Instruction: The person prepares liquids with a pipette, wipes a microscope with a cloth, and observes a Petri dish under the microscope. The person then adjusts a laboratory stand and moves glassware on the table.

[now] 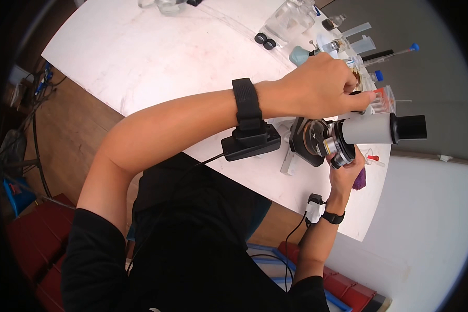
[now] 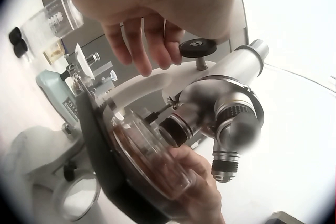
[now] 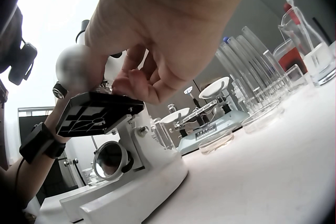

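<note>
A white microscope [image 1: 368,129] with a black eyepiece leans over the table. My left hand [image 1: 322,88] is at its upper arm; in the left wrist view its bent fingers [image 2: 149,45] and thumb side flank a black knob [image 2: 197,48]. On the black stage [image 2: 100,150] sits a clear round dish [image 2: 155,155] with something orange-brown in it. My right hand [image 1: 347,174] is beside the stage, below the silver objectives [image 2: 228,129], its fingers [image 2: 194,169] against the dish rim. The right wrist view shows those fingers [image 3: 136,79] curled above the stage's edge; the dish is hidden there.
A balance [image 3: 207,129], shallow dishes [image 3: 216,142], a rack of test tubes [image 3: 252,66] and a beaker [image 3: 317,61] stand on the white table [image 1: 156,57]. Two black-capped items [image 1: 265,41] lie beside a clear bottle [image 1: 288,23]. A purple item [image 1: 360,179] lies past my right hand.
</note>
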Demonstrator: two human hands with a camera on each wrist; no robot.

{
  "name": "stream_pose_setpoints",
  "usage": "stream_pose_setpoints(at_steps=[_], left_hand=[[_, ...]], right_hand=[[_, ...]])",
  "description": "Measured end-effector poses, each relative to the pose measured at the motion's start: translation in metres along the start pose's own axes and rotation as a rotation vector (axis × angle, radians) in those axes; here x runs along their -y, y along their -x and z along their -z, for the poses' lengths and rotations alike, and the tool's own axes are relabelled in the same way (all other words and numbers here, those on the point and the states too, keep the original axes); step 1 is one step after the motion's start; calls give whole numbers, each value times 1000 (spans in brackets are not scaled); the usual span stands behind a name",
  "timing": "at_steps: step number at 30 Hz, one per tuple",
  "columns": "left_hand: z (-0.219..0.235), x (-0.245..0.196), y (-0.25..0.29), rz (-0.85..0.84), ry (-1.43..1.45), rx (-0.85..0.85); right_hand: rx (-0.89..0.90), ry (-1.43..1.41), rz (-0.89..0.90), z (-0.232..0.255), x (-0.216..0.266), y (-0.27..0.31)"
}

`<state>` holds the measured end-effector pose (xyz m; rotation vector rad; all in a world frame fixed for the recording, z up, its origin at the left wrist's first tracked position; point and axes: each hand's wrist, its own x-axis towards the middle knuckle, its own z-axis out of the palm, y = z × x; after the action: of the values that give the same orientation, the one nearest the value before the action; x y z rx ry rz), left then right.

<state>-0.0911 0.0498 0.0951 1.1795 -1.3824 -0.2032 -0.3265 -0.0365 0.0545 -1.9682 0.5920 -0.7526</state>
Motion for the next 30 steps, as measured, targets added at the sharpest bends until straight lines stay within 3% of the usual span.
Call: stream_pose_setpoints(at_steps=[8, 10, 16, 23, 25, 30], left_hand=[[0, -2, 1, 15, 22, 6], [-1, -1, 1, 24, 40, -1], [-5, 5, -4, 18, 51, -4], [-5, 5, -9, 21, 70, -9], [-4, 4, -8, 25, 75, -12], [-2, 4, -10, 22, 83, -19]], right_hand=[[-9, 4, -24, 3, -4, 2], [-58, 29, 120, 2, -10, -1], [-64, 105, 142, -12, 15, 1], [-20, 85, 79, -20, 23, -1], [-34, -82, 61, -30, 26, -2], [-2, -22, 72, -27, 21, -2]])
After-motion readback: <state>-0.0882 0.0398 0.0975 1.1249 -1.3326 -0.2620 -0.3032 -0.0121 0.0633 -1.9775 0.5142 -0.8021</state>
